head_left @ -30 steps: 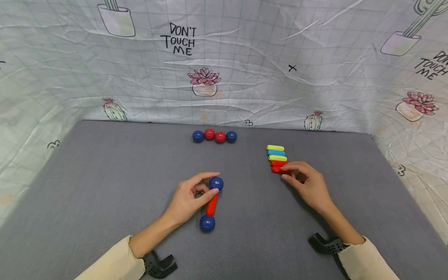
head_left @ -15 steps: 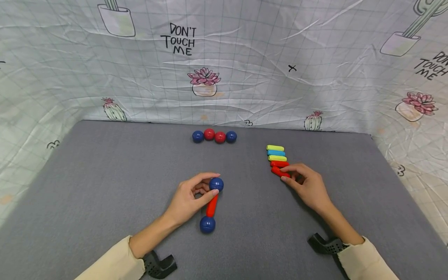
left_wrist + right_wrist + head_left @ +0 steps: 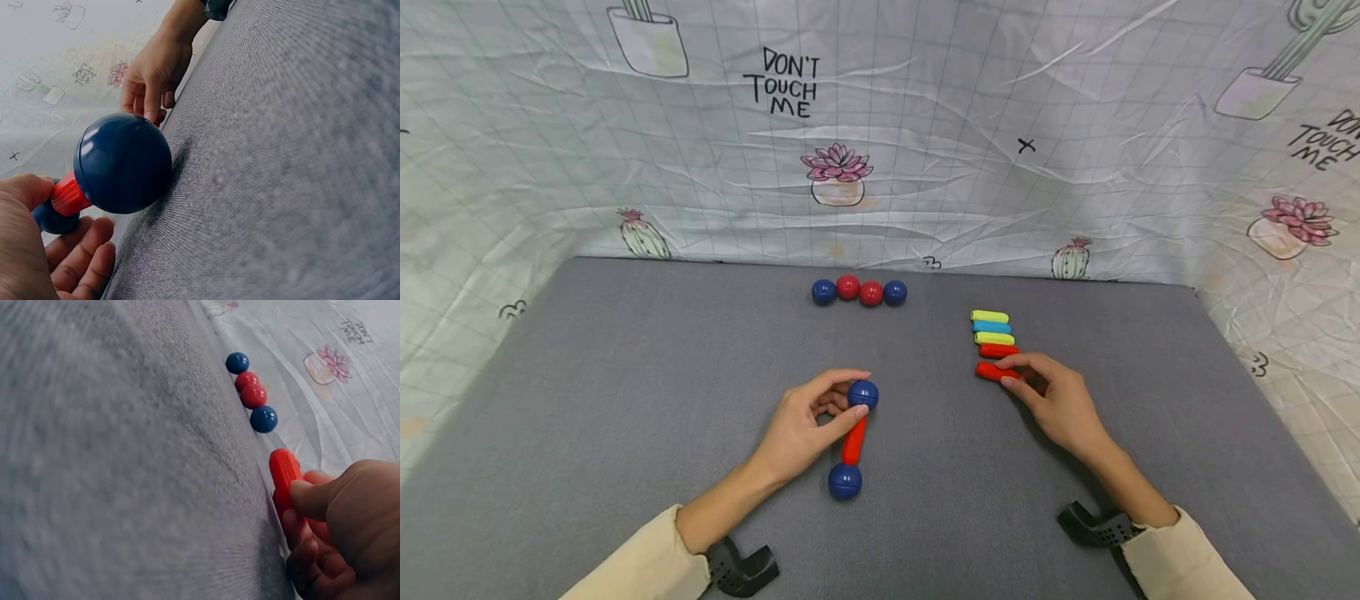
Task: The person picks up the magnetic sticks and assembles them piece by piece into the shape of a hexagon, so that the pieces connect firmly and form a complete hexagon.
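Observation:
My left hand [image 3: 808,429] pinches the far blue ball [image 3: 862,395] of a joined piece, thumb on one side and fingers on the other. A red rod [image 3: 853,442] links that ball to a second blue ball [image 3: 846,482] nearer me; in the left wrist view this near ball [image 3: 125,164] looms large. To the right, my right hand [image 3: 1060,404] pinches a loose red rod [image 3: 991,372] by its right end between thumb and fingers. The right wrist view shows this red rod [image 3: 284,475] sticking out past the thumb. Another red rod [image 3: 997,351] lies just beyond it.
Beyond the red rods lie a yellow-green rod [image 3: 995,339], a blue rod [image 3: 991,327] and another yellow-green rod [image 3: 989,317], stacked in a column. Two blue and two red balls [image 3: 871,293] form a row near the back edge of the grey tabletop [image 3: 700,333]. A printed cloth [image 3: 970,208] rises behind.
My right hand has drawn the nearest red rod away from the column, toward me and slightly left, leaving a gap. The left hand and its joined piece have barely moved.

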Demonstrator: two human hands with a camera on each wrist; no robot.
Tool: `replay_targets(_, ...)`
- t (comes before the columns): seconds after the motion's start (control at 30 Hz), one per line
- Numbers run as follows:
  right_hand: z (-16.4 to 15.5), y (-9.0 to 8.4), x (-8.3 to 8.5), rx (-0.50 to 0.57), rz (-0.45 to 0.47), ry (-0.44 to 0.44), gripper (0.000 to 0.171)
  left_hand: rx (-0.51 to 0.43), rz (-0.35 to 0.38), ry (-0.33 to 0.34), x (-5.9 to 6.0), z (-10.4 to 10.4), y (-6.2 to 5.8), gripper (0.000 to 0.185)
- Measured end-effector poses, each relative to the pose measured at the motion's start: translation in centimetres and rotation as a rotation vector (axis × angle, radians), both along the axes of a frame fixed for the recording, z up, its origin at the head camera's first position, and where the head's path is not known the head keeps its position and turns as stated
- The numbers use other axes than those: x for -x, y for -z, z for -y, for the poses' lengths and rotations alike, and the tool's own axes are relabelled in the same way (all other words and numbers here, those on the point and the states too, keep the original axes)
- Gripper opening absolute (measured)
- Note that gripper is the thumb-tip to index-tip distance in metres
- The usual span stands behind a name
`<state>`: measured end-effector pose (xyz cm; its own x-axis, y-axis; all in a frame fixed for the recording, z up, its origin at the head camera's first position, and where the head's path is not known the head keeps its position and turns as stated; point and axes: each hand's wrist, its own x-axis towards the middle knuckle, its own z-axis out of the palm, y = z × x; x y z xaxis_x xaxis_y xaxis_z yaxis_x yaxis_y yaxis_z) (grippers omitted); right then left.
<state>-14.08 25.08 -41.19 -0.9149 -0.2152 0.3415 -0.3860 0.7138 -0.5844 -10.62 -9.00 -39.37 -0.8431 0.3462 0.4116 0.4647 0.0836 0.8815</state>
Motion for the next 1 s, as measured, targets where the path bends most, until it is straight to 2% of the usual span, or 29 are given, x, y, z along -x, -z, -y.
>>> replay_targets(0.17, 0.5, -0.5, -0.2, 0.033, 0.022, -0.021, 0.024, 0.006, -0.008, -0.003, 0.0, 0.0, -0.1, 0.035)
replay_targets(0.4, 2.2, -1.5, -0.6, 0.1, 0.059, -0.107, 0.026, 0.006, 0.005, -0.005, 0.0, 0.0, -0.1, 0.034)
replay_targets(0.63, 4.5, -2.0, 0.0, 0.136, 0.09, -0.214, 0.023, 0.01, 0.033, -0.019, -0.2, 0.0, -0.1, 0.033)
replay_targets(0.8, 6.1, -2.8, 0.4, 0.166, 0.148, -0.3, 0.021, 0.009, 0.04, -0.026, -0.2, 0.0, -0.2, 0.033)
replay_targets(1.0, 7.6, -3.3, 0.8, 0.157, 0.188, -0.339, 0.021, 0.008, 0.052, -0.032, -0.1, 0.0, -0.3, 0.033)
